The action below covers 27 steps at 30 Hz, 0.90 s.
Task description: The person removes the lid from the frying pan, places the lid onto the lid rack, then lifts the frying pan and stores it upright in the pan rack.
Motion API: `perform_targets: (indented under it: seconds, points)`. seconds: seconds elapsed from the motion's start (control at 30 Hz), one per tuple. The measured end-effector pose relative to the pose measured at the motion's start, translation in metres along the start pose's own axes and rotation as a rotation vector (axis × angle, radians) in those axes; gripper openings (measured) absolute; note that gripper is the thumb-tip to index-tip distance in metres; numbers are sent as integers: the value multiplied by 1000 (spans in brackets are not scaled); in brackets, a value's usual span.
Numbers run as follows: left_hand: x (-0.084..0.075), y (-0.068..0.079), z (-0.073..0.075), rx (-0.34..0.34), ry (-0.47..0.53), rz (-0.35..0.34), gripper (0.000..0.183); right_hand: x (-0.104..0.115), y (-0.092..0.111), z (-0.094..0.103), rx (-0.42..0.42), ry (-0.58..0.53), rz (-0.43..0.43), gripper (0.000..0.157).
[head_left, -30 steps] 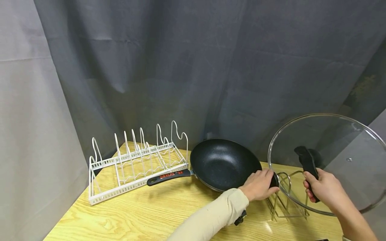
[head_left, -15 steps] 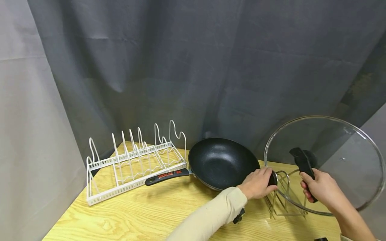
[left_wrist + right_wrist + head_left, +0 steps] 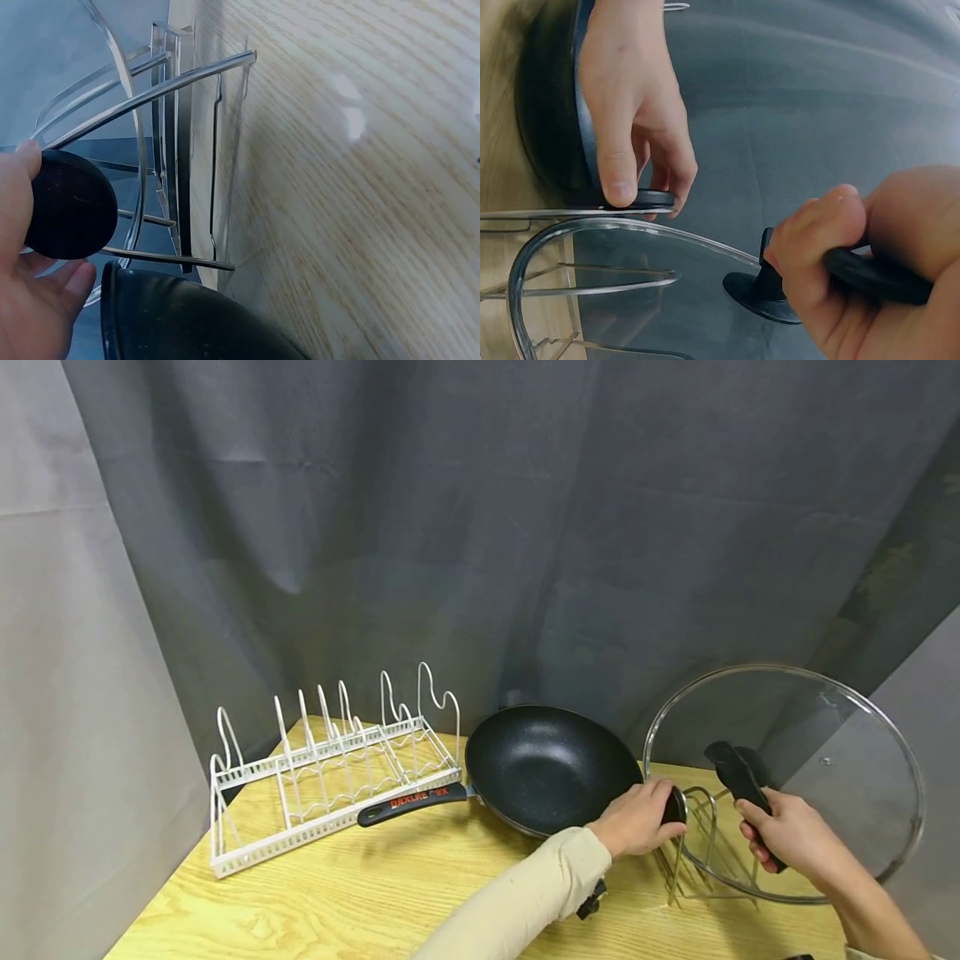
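My left hand [image 3: 633, 818] pinches a round black disc [image 3: 71, 204] at the near end of a metal wire rack [image 3: 180, 81]. Whether the disc is fixed to the rack I cannot tell. My right hand [image 3: 795, 831] grips the black handle [image 3: 738, 777] of a large glass lid [image 3: 832, 727] with a metal rim. The lid stands steeply tilted over the rack's right side, its lower left rim among the wires in the head view. Whether rim and wires touch is unclear. Just left of the disc lies a black wok [image 3: 547, 768], close beside my left hand.
The wok's long handle [image 3: 412, 803] points left, in front of a white wire rack [image 3: 337, 817] with upright dividers. A wooden table [image 3: 360, 893] carries everything. Dark grey curtain [image 3: 450, 527] hangs behind, and a pale curtain [image 3: 90, 735] is on the left.
My right hand has brought the glass lid left and slightly down, closer to the metal rack. My left hand keeps its pinch on the disc. The head view has shifted slightly.
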State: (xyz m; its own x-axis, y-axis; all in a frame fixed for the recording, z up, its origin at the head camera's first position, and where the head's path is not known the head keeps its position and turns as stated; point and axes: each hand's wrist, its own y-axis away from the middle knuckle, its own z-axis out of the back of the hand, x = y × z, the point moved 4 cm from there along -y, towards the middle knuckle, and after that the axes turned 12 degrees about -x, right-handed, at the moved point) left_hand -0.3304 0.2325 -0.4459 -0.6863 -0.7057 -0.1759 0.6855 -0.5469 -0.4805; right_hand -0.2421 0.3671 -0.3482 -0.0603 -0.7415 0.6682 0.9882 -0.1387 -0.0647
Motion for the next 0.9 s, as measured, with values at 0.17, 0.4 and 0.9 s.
perform_targets:
  seconds: [0.17, 0.4, 0.9]
  points:
    - [0, 2, 2, 19, 30, 18, 62, -1, 0, -1, 17, 16, -9, 33]
    - [-2, 0, 2, 19, 37, 33, 62, 2, 1, -2, 26, 53, -6, 37]
    - [-1, -2, -4, 17, 45, 23, 66, 2, 0, -12, 40, 23, -38, 27]
